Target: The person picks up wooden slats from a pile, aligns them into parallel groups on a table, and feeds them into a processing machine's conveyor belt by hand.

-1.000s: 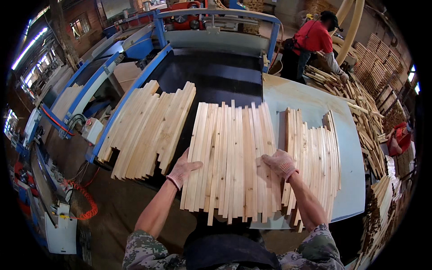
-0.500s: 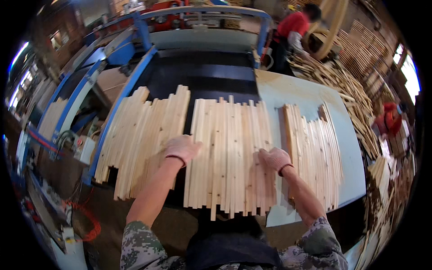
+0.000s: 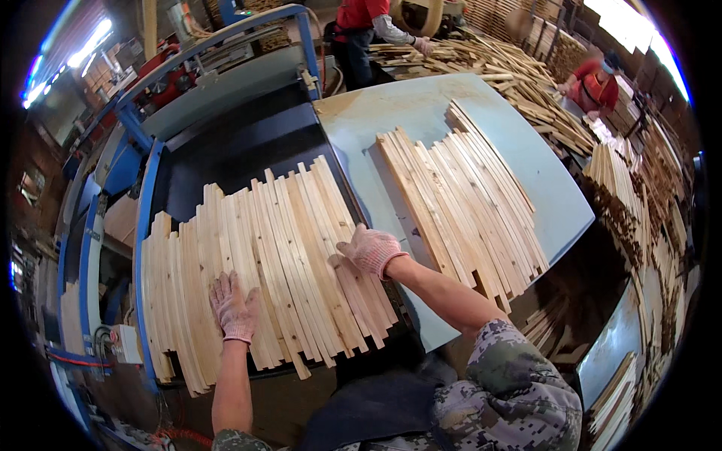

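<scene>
A broad row of pale wooden strips (image 3: 263, 263) lies side by side on a dark belt, its ends uneven. My left hand (image 3: 235, 307), in a light knitted glove, rests flat on the strips left of the middle, fingers stretched out. At the row's right edge is my right hand (image 3: 370, 249), gloved the same way. It presses on the outermost strips with thumb and fingers apart, not wrapped round any strip. To its right, a second, narrower group of wooden strips (image 3: 466, 203) lies on a pale blue board, untouched by either hand.
The dark belt (image 3: 241, 154) runs away between blue rails (image 3: 147, 203). The pale blue board (image 3: 353, 135) adjoins it on the right. Beyond are a large heap of loose wood (image 3: 526, 83) and two other people in red. A control box (image 3: 126, 344) stands left.
The middle batch of strips has moved left against the left batch, closing the gap between them. My left hand now lies flat on top. The view has turned to the right.
</scene>
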`<action>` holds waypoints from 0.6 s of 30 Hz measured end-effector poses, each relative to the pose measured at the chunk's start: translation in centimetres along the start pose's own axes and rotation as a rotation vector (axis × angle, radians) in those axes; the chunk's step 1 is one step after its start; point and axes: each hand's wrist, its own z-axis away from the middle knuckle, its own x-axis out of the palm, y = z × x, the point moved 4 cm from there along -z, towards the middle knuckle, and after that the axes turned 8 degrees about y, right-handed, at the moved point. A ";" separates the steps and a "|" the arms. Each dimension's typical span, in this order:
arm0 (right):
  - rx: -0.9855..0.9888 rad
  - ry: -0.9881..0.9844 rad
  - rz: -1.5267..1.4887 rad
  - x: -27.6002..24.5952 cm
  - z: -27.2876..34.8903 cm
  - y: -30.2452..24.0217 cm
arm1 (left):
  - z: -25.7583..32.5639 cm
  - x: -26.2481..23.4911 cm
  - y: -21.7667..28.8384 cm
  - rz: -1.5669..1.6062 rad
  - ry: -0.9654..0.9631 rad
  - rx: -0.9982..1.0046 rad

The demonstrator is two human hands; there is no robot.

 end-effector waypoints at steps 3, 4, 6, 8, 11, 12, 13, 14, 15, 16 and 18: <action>-0.191 0.226 0.059 -2.5 1.9 1.0 | 1.1 0.5 -2.0 0.002 0.029 -0.045; -0.231 0.253 0.151 -4.4 2.8 1.5 | 1.1 0.5 -1.6 -0.001 0.033 -0.038; -0.286 0.512 0.474 -4.2 2.6 5.5 | 1.0 0.1 -0.7 -0.012 0.040 -0.013; -0.209 0.442 0.634 -3.6 1.6 8.8 | 0.5 1.0 -0.7 0.022 0.059 0.000; -0.224 0.386 0.669 -3.2 2.1 9.9 | 0.7 1.6 -1.6 0.040 0.076 0.010; -0.252 0.379 0.649 -3.1 2.5 9.7 | 0.7 1.6 -2.1 0.042 0.082 0.011; -0.296 0.461 0.650 -2.9 2.6 9.8 | 0.4 2.0 -2.8 0.113 0.097 0.027; -0.313 0.484 0.647 -2.9 2.3 9.7 | 0.0 2.3 -4.1 0.185 0.119 0.034; -0.334 0.506 0.642 -3.0 2.0 9.8 | -0.1 2.7 -5.3 0.255 0.143 0.038; -0.363 0.524 0.638 -2.8 1.7 9.5 | 0.4 2.0 -5.8 0.325 0.174 0.000; -0.381 0.531 0.577 -2.4 1.3 10.0 | 0.8 0.2 -6.1 0.472 0.236 -0.077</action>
